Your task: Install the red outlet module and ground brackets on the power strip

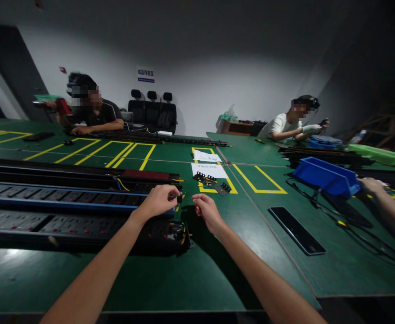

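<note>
My left hand is at the right end of the blue-edged socket strip, thumb and forefinger curled round small wire ends that are hard to make out. Just to its right, my right hand hovers over the green table with its fingers curled together; whether anything small is between them cannot be seen. Nearest me lies a black socket strip, its right end open with wires and a metal bracket showing. Behind the blue one is another strip with a dark red part and loose yellow and blue wires.
Black metal brackets and paper sheets lie beyond my hands. To the right are a black tablet-like slab, black cables and a blue bin, with another person's hand beside it. Two people sit across the green table.
</note>
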The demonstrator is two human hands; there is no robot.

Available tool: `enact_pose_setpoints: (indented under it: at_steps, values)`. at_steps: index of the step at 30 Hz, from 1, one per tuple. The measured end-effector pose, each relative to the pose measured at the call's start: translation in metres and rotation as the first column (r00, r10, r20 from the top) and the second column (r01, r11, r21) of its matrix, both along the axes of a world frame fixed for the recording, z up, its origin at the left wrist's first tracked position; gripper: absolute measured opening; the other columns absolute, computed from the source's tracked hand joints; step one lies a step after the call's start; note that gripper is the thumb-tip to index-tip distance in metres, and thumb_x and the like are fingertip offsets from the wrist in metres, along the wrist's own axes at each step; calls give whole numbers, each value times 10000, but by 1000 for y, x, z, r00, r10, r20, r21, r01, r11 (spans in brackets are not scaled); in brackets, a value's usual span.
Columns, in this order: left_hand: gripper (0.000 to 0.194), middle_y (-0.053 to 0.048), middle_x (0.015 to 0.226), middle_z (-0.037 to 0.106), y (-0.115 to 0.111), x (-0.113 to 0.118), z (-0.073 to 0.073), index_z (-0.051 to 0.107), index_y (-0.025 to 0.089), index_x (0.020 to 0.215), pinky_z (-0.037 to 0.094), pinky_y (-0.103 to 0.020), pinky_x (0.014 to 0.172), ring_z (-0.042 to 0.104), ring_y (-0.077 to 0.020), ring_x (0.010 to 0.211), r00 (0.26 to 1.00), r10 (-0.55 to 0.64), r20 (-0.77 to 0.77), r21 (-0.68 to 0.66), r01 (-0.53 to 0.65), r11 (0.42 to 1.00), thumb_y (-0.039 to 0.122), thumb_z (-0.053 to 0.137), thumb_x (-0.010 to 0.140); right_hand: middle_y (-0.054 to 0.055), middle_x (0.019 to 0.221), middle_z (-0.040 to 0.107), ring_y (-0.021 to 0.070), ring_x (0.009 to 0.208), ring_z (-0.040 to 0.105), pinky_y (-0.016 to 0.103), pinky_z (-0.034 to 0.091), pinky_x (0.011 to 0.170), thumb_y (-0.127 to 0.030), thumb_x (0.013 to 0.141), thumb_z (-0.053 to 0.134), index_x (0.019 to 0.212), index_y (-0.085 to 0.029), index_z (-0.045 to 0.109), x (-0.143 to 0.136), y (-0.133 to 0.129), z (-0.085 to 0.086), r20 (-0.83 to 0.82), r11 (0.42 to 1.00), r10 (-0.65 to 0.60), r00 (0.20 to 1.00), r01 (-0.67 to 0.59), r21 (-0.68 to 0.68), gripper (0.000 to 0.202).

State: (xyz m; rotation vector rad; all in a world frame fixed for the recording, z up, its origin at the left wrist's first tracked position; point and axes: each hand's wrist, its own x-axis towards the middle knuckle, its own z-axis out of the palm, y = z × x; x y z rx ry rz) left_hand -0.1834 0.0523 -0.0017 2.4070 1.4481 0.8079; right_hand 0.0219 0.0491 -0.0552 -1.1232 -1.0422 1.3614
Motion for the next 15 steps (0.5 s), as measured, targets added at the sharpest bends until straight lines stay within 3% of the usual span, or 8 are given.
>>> enact_pose_setpoints:
  at_steps: [5, 15]
  values:
    - [219, -3, 943, 783, -3, 1, 2, 768, 249, 921, 528, -266, 744, 728, -191, 821, 999, 1, -48, -18, -1, 1000, 191, 630, 761, -80, 557, 514, 80, 433, 425, 223, 306, 429, -336, 583, 665, 811, -193, 651, 0, -1, 0, 1, 1000, 8, 1000, -8, 5, 269]
    - [198, -17, 926, 788, -2, 2, 1, 755, 211, 910, 546, -270, 801, 736, -178, 845, 993, -89, 78, -23, 91, 996, 139, 630, 774, -80, 546, 504, 84, 433, 423, 226, 306, 431, -342, 587, 665, 802, -198, 647, 0, -2, 2, 11, 1000, 10, 1000, -10, 10, 259]
